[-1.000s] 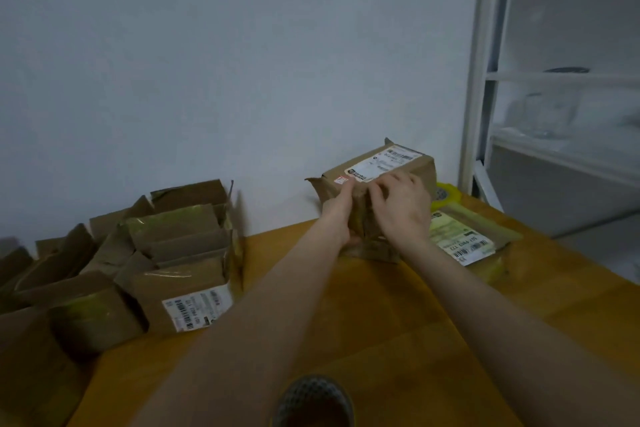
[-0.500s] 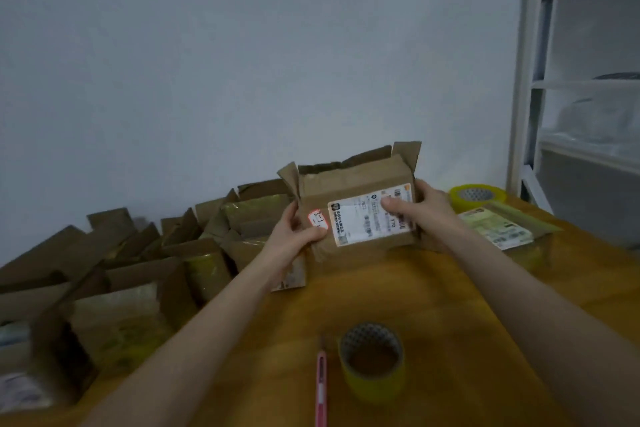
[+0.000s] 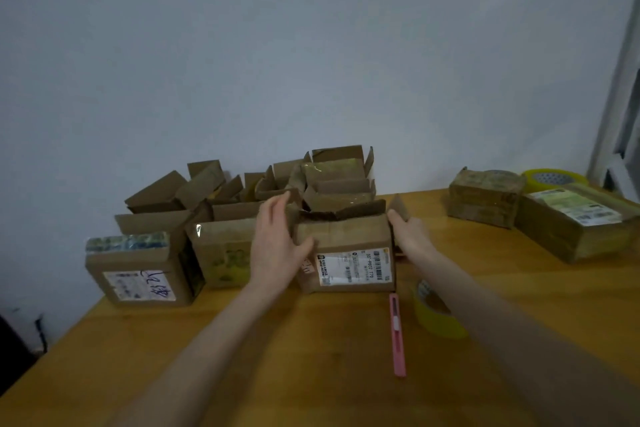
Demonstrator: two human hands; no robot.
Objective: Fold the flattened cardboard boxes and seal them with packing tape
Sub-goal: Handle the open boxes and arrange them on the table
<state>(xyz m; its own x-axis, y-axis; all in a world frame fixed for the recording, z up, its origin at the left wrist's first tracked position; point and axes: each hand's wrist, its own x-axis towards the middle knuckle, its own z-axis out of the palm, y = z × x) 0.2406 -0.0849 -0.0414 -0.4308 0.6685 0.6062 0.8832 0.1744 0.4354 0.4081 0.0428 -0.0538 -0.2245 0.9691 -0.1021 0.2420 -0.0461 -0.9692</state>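
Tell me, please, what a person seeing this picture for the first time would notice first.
First, the cardboard box in the middle of the table, top flaps open, with the left hand and the right hand on its two sides. Behind and to its left, a crowd of open boxes stands by the wall. Just in front are a pink knife and a yellow tape roll.

Dim, flat indoor light; soft overall blur, wide-angle bending at edges.
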